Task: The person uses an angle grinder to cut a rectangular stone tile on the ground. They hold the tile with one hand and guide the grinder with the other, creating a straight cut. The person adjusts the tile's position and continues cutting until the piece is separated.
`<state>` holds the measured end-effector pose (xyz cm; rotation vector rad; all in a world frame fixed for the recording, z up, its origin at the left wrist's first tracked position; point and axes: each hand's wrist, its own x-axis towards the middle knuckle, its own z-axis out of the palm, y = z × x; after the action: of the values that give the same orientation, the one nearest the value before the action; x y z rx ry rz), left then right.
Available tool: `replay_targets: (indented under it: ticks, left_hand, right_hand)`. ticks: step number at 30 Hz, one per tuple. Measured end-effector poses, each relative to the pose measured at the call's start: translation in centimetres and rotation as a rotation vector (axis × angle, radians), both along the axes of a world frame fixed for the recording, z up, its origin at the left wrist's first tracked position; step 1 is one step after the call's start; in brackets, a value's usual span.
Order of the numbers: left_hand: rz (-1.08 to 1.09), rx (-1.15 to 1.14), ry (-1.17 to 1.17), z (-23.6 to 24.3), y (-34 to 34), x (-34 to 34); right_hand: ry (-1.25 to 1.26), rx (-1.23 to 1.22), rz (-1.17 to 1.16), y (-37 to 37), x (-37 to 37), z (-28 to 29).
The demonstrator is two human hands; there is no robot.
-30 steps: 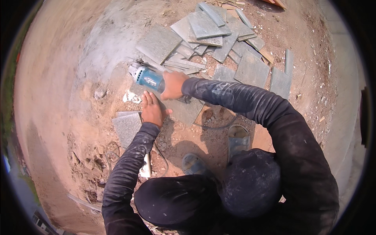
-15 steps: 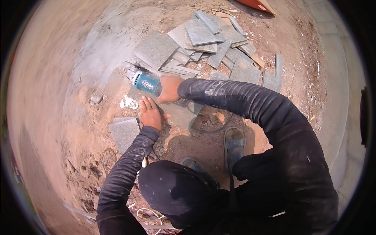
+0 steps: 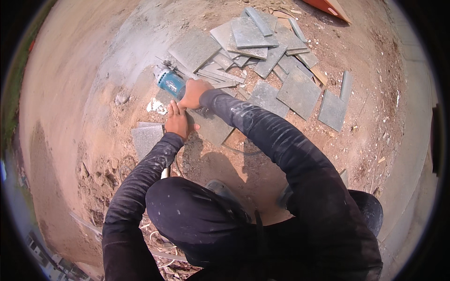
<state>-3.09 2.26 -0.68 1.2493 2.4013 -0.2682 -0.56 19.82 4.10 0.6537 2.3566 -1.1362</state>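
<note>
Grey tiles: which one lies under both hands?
The tile between pile and left shoe: left hand rests on it, right hand holds the blue grinder above; no other has both.

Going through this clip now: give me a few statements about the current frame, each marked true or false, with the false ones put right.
1. The right hand grips a blue angle grinder. True.
2. The left hand is far from the right one. False: it is close beside it, over a grey slab.
3. Beyond the hands lies a pile of slabs, some overlapping. True.
4. An orange object lies in the lower left of the view. False: the orange object is at the top, right of centre.
5. Both sleeves are dark, with pale marks. True.
</note>
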Motion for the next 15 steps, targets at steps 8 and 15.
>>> replay_targets:
  ticks: [8,15]
  left_hand:
    - [0.172,-0.198,-0.108,2.3,2.3,-0.1]
    - [0.286,-0.192,-0.197,2.5,2.9,0.5]
  right_hand:
    - [0.000,-0.083,-0.009,1.2,0.4,-0.1]
    - [0.051,-0.117,-0.044,1.4,0.6,-1.7]
